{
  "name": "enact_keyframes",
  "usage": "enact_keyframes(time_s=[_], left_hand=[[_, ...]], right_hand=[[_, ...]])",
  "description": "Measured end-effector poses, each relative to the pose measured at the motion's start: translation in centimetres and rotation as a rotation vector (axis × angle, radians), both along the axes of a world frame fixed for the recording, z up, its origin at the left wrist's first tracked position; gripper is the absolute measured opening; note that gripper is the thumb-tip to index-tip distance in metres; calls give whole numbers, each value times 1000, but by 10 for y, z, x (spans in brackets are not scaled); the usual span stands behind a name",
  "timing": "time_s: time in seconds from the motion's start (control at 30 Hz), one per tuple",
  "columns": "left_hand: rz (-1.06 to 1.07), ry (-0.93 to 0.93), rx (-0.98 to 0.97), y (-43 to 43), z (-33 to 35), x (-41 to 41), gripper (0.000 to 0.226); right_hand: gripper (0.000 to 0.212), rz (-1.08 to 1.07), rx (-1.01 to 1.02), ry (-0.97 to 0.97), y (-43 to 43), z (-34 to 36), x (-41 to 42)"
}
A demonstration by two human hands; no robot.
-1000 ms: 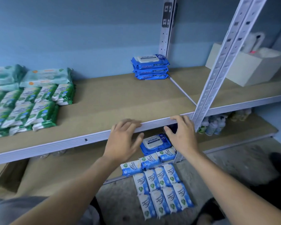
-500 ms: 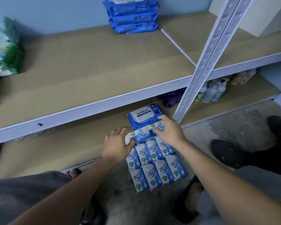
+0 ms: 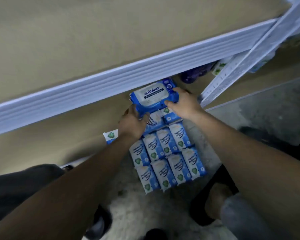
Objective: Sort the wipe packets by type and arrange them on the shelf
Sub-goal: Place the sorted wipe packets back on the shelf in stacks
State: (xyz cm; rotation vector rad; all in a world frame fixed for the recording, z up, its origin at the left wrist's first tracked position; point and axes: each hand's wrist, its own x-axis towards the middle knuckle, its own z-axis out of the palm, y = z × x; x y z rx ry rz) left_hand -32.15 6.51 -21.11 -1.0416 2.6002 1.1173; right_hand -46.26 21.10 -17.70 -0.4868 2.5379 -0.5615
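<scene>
Gripping the pack [image 3: 152, 96] by its near-left corner, the left hand [image 3: 132, 125] curls round the edge. The pack lies between the two grips, its long axis running from one hand to the other and slanting away to the right. The right hand [image 3: 184, 103] clasps the right end, fingers curled over it. Neither hand is nearer. The rail [image 3: 93, 89] sits just beyond and above both grips, so the pack probably must come toward the body first. Small packets [image 3: 168, 156] lie just nearer.
</scene>
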Motion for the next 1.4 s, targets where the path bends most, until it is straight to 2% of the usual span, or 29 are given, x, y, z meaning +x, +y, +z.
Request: enact_keyframes(time_s=[0.13,0.27,0.43,0.57,0.8,1.0,1.1,1.33,1.4], left_hand=[[82,-28,61,-1,-17,-19,67],[98,-50,104,1,-31,-28,71],[150,-39,200,-9,-45,-35,74],[235,4,286,-18,-51,-42,71],[330,90,287,-33,-51,-44,55],[378,142,420,-35,-26,-24,59],[365,165,500,-32,-15,-6,61],[210,127,413,1,45,52,25],[201,135,427,9,62,67,40]], right_hand=[[61,-12,13,-24,-14,-18,-18],[63,-85,2,-131,-18,-30,-35],[71,-205,-76,-279,-21,-42,-42],[80,-224,-71,-300,-22,-48,-41],[72,-81,24,-132,-31,-39,-35],[64,-42,-18,32,-37,-19,-16],[68,-65,-74,48,-24,-1,3],[56,-171,-139,2,24,54,65],[50,-186,-146,-6,37,73,83]])
